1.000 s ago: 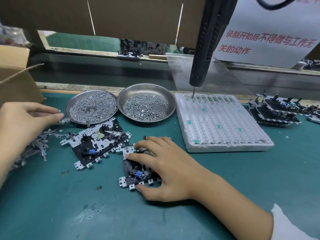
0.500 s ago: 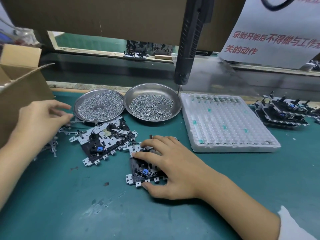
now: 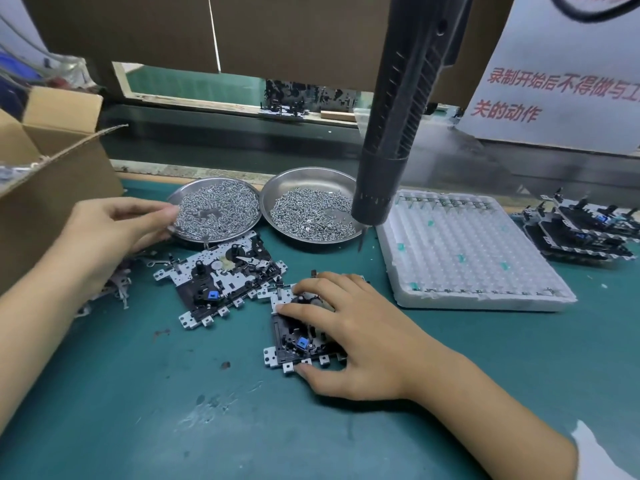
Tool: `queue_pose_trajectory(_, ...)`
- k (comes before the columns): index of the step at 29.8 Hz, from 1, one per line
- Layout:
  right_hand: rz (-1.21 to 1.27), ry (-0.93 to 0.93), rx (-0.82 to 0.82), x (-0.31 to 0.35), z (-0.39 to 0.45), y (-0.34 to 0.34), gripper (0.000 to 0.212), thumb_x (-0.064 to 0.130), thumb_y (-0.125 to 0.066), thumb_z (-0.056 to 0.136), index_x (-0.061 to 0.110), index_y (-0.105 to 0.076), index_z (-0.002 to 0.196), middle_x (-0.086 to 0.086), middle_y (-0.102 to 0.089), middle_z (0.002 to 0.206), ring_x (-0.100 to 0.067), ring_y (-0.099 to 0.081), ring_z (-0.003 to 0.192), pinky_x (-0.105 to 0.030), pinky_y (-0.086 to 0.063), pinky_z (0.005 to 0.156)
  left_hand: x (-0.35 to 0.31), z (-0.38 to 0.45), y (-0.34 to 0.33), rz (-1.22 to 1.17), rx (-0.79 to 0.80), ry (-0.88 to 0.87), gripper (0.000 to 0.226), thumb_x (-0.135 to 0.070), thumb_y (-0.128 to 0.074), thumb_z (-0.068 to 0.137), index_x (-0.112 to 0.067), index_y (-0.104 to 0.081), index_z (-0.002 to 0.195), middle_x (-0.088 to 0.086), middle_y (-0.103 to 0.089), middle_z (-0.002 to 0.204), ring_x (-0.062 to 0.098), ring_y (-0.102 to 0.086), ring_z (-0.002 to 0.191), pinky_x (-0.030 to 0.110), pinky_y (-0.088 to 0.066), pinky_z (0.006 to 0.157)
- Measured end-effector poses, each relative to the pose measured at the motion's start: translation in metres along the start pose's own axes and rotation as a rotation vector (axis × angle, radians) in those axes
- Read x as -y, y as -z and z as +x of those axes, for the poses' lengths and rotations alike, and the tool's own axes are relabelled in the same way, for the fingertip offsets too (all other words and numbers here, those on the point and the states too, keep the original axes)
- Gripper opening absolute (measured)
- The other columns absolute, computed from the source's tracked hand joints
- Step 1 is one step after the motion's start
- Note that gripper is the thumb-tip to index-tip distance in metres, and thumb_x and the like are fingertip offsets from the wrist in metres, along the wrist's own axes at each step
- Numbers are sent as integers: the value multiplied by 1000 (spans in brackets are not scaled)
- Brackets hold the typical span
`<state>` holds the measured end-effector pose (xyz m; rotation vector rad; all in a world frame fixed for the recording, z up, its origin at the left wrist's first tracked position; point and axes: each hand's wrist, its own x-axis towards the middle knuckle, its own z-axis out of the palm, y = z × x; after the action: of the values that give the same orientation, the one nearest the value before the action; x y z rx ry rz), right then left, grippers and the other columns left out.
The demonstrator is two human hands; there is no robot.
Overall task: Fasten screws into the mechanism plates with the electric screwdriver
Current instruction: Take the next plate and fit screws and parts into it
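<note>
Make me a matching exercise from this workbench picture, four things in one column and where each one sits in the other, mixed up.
Things:
1. black electric screwdriver
2. white foam tray
3. brown cardboard box
4. grey metal mechanism plate with a blue part

Places:
A. far left of the green mat
B. under the right hand
C. hanging over the right-hand screw dish
D. right of both screw dishes

Pairs: 1-C, 2-D, 3-A, 4-B

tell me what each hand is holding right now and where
The right hand holds the near mechanism plate, thumb at its front edge, fingers over the top. The left hand reaches the left screw dish; any grip there cannot be told.
</note>
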<state>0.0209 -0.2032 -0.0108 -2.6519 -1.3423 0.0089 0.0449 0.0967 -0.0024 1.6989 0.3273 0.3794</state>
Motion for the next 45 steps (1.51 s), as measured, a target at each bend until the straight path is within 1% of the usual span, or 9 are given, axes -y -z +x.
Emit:
queue_pose_trajectory(5, 13, -3, -12, 1, -1, 0, 62, 50, -64, 80, 23, -52, 135, -5, -47, 136, -25, -40, 126, -40, -30, 105, -7, -1, -2, -134, 103, 107, 34, -3, -70, 63, -5, -67, 96, 2, -74, 76, 7, -71, 74, 15, -54, 74)
queue_pose_trajectory(19, 11, 38, -42, -2, 1, -4, 63, 51, -62, 81, 24, -50, 137, -4, -46, 138, -24, -37, 128, -38, -28, 107, -8, -1, 0, -52, -9, 42, 16, -22, -72, 69, -13, -70, 83, -10, -67, 57, -4, -60, 54, 5, -49, 58)
queue_pose_trajectory(23, -1, 57, -67, -4, 0, -4, 62, 54, -60, 82, 25, -50, 136, -2, -47, 137, -23, -37, 128, -39, -29, 106, -18, -10, -4, -199, 87, 18, 20, -18, -69, 66, -11, -71, 85, -4, -71, 66, 2, -65, 66, 9, -51, 64)
queue_pose_trajectory(26, 95, 45, -181, -2, 0, -3, 55, 54, -57, 85, 22, -57, 129, -1, -54, 129, -20, -42, 124, -39, -33, 104, -24, -30, -24, -222, 168, -98, 15, -18, -72, 65, -20, -76, 79, -3, -73, 76, 6, -68, 74, 11, -51, 67)
queue_pose_trajectory(29, 248, -14, -483, -3, 1, 1, 40, 39, -52, 92, 13, -64, 119, -1, -64, 114, -15, -54, 112, -37, -41, 96, -24, -60, -58, -90, 265, -289, 16, -16, -76, 66, -22, -75, 81, -4, -74, 83, 5, -69, 73, 9, -49, 64)
queue_pose_trajectory(33, 671, -221, -657, -6, 2, 9, 23, 29, -60, 90, 26, -65, 112, 14, -68, 94, -1, -61, 95, -21, -49, 84, -11, -92, -92, -78, 361, -520, 10, -12, -76, 70, -16, -75, 80, 2, -69, 86, 14, -68, 77, 17, -52, 75)
queue_pose_trajectory(35, 867, -265, -634, -11, 1, 15, 22, 20, -68, 87, 30, -66, 106, 13, -70, 90, 0, -64, 89, -16, -50, 79, -5, -99, -98, 22, 349, -634, 12, -12, -76, 73, -14, -75, 85, 1, -67, 87, 13, -68, 78, 18, -53, 77)
queue_pose_trajectory(39, 879, -267, -381, -23, -3, 26, 22, 15, -77, 79, 29, -73, 94, 8, -73, 82, -3, -66, 81, -11, -47, 77, -1, -104, -100, 109, 290, -665, 17, -6, -76, 72, -9, -74, 89, 5, -66, 90, 13, -68, 79, 22, -55, 77)
queue_pose_trajectory(45, 782, -306, -237, -31, -6, 26, 19, 8, -77, 77, 27, -76, 82, 8, -74, 82, -5, -68, 83, -24, -52, 83, -2, -113, -103, 156, 326, -598, 18, -16, -77, 73, -12, -74, 91, 1, -68, 89, 11, -67, 82, 22, -54, 78)
